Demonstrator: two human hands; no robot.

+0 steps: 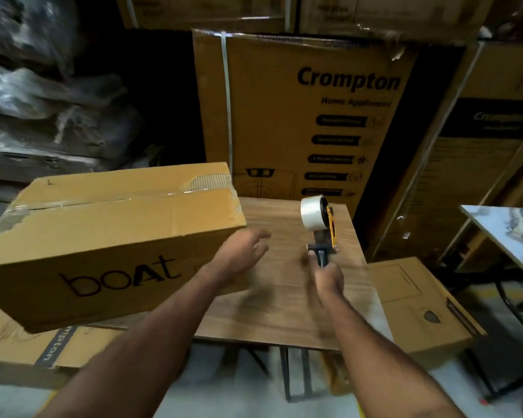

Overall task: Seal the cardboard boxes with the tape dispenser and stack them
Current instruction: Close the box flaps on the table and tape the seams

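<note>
Right hand (329,274) wraps the dark handle of the tape dispenser (319,224), held upright over the table (284,312). Clear tape roll sits on top, yellow side plate faces right. Whether the dispenser's base touches the tabletop, can't tell.

Left hand (245,251) is motion-blurred, fingers loosely spread, holding nothing, just beside the right end of the boat box (109,248). Contact with the box not clear.

Boat box: long brown carton, "boAt" printed in dark letters on the near side. Lies tilted across the left part of the table, left end overhanging. Clear tape runs along the top seam between the flaps. Outer paper torn at the far right corner and the left end, corrugation showing.

Under the overhang, a flat carton (58,345) with a grey stripe reading "...mpton" (start covered).

Behind the table, a tall carton (284,122) stands upright: "Crompton", "Home Appliances" below, then a column of dark label pills, text too blurred to read. White strap runs down its left side.

Right of it, another tall carton (480,152) with a dark panel, "Crompton" faintly legible.

Low carton (417,306) sits right of the table, touching its edge, small dark print unreadable.

Marble-pattern tabletop (511,233) at far right. Plastic-wrapped bundles (43,86) stacked at upper left.
</note>
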